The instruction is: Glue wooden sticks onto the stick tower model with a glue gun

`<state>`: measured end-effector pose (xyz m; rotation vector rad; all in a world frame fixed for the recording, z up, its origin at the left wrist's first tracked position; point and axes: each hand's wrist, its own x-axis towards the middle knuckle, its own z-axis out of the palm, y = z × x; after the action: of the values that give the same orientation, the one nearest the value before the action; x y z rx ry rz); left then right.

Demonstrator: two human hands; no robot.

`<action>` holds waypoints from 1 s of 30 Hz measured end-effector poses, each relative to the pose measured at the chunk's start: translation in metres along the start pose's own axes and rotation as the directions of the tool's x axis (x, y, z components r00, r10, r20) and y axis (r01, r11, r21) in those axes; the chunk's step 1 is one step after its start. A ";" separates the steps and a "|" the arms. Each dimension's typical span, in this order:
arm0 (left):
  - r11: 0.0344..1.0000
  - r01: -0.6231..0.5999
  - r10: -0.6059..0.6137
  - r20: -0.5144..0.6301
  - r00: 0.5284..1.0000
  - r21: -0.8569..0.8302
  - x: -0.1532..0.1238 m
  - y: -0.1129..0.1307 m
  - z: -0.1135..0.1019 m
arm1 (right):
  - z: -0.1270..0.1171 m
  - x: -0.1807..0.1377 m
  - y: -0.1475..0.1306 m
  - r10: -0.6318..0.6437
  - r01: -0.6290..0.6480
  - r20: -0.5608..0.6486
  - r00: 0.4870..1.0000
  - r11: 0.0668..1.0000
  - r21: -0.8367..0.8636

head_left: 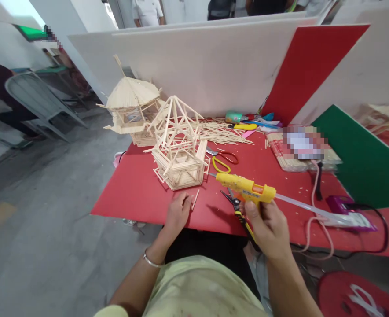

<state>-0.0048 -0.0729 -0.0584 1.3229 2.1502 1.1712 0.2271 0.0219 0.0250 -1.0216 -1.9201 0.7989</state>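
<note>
Open-roofed stick model (180, 155), pale, slatted, many-sided, near yellow glue gun (239, 182).

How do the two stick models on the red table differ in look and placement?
The front model has bare, open rafters, while the rear model has a covered roof. The front model stands closer to the person's left hand; the rear model is farther back, partly hidden behind it. Both are built from thin, pale sticks.
</note>
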 end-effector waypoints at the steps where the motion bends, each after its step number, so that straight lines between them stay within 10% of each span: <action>1: 0.998 0.066 -0.066 -0.005 0.998 -0.019 -0.001 -0.006 -0.004 | 0.005 0.000 -0.002 -0.003 0.003 0.026 1.000 1.000 0.016; 6: 0.955 0.154 -0.175 -0.063 0.983 -0.252 0.002 -0.021 -0.012 | 0.037 -0.006 -0.010 0.083 -0.099 0.113 0.990 0.985 0.143; 12: 0.625 0.302 -0.283 0.151 0.947 -0.720 0.009 -0.003 -0.004 | 0.073 -0.004 -0.010 0.251 -0.258 0.160 0.955 0.966 0.022; 21: 0.391 0.323 -0.239 0.244 0.940 -0.862 0.004 0.001 0.019 | 0.108 -0.002 0.022 0.384 -0.401 0.277 0.881 0.916 0.003; 26: 0.410 0.363 -0.278 0.265 0.923 -0.837 -0.006 0.002 0.021 | 0.116 -0.003 0.033 0.384 -0.385 0.289 0.877 0.921 -0.057; 30: 0.692 0.289 -0.298 0.103 0.949 -0.662 -0.009 -0.001 0.003 | 0.111 -0.002 0.039 0.368 -0.352 0.287 0.884 0.930 -0.106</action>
<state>0.0016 -0.0798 -0.0616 0.6151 1.5892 1.5937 0.1459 0.0215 -0.0603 -1.3806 -2.0391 1.1804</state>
